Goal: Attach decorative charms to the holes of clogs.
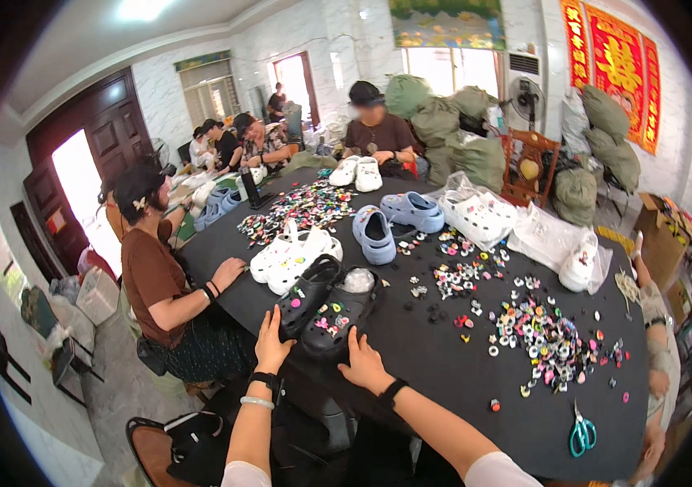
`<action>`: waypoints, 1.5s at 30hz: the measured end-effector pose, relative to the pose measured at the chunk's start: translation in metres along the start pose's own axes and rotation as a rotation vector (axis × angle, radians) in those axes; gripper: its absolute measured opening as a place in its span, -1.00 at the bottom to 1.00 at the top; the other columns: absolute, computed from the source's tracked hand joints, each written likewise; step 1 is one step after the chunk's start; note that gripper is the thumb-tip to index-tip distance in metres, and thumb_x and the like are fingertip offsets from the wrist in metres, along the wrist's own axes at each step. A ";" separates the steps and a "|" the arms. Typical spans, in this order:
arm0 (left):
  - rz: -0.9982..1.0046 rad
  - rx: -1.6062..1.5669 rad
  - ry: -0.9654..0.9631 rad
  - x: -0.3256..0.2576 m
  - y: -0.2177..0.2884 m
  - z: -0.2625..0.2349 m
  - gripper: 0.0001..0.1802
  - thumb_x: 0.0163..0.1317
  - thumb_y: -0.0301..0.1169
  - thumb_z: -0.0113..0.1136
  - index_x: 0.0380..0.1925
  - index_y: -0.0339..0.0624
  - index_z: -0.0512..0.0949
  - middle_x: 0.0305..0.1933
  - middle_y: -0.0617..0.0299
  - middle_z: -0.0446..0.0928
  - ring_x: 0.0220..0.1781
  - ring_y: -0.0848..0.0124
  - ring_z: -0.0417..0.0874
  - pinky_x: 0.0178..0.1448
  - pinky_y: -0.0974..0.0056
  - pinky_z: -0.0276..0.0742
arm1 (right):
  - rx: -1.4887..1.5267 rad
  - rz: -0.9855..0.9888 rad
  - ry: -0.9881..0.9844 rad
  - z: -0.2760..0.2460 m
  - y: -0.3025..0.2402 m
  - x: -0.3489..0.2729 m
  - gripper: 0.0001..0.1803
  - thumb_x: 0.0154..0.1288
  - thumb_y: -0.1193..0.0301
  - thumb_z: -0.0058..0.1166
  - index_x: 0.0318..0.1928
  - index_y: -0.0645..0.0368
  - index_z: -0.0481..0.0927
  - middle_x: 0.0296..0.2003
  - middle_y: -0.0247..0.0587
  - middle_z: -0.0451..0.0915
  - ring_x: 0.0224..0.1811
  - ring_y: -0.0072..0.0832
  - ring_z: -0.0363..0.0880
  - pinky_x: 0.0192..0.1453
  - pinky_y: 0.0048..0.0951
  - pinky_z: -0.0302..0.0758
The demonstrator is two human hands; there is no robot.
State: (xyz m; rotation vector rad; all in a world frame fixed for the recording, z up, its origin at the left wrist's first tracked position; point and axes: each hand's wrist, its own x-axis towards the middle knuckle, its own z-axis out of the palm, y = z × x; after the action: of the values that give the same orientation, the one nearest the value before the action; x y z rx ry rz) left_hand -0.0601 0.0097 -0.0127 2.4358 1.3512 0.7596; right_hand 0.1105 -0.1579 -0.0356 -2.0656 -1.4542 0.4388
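Note:
A pair of black clogs (336, 321) with colourful charms on their uppers sits at the near edge of the black table, one shoe angled beside the other. My left hand (271, 342) is at the outer side of the left clog, its fingers stretched and thumb apart. Against the toe side of the right clog rests my right hand (364, 365), fingers spread. Clear crumpled plastic (360, 281) fills the right clog's opening. Just behind the pair stand white clogs (293, 256) with charms, and blue clogs (375, 235) are farther right.
Loose shoe charms (553, 341) lie in heaps on the black table (435, 406). Teal-handled scissors (582, 434) lie near right. White clogs in plastic (480, 217) stand at the far right. A person (155, 284) sits at left; another (382, 134) sits across. Green sacks (476, 158) are stacked behind.

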 end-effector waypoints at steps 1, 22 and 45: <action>-0.015 0.004 0.003 0.002 0.001 0.004 0.17 -0.17 -0.43 0.52 0.47 0.13 0.05 0.48 -0.09 0.11 0.46 0.02 0.23 0.41 0.14 0.30 | -0.016 -0.028 0.019 0.000 0.003 0.004 0.14 0.10 0.18 0.29 0.47 0.28 -0.20 0.28 0.60 0.12 0.31 0.25 0.28 0.29 -0.05 0.38; 0.071 -0.096 -0.178 -0.174 -0.012 0.055 -0.16 0.13 -0.36 0.41 0.33 -0.42 0.18 0.23 -0.34 0.31 0.10 -0.01 0.51 0.09 -0.01 0.55 | 1.223 0.096 -0.080 -0.144 0.114 -0.436 -0.19 0.34 0.33 0.17 0.48 0.15 0.05 0.34 -0.02 0.30 0.34 -0.29 0.33 0.40 -0.25 0.27; 0.826 0.677 -1.314 -0.141 -0.041 0.156 -0.59 0.40 -0.15 -0.04 0.07 -0.11 0.58 0.18 -0.04 0.51 0.26 0.12 0.46 0.32 0.12 0.36 | 0.248 2.054 1.629 0.208 0.250 -0.809 -0.45 -0.01 0.47 0.21 0.08 0.30 0.52 0.06 0.12 0.58 0.12 -0.13 0.56 0.21 -0.25 0.44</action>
State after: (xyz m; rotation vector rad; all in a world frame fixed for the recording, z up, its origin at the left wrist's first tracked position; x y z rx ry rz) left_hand -0.0642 -0.0825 -0.2061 2.8561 0.0190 -1.2705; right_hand -0.1070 -0.9200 -0.3986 -1.7589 1.6412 -0.4066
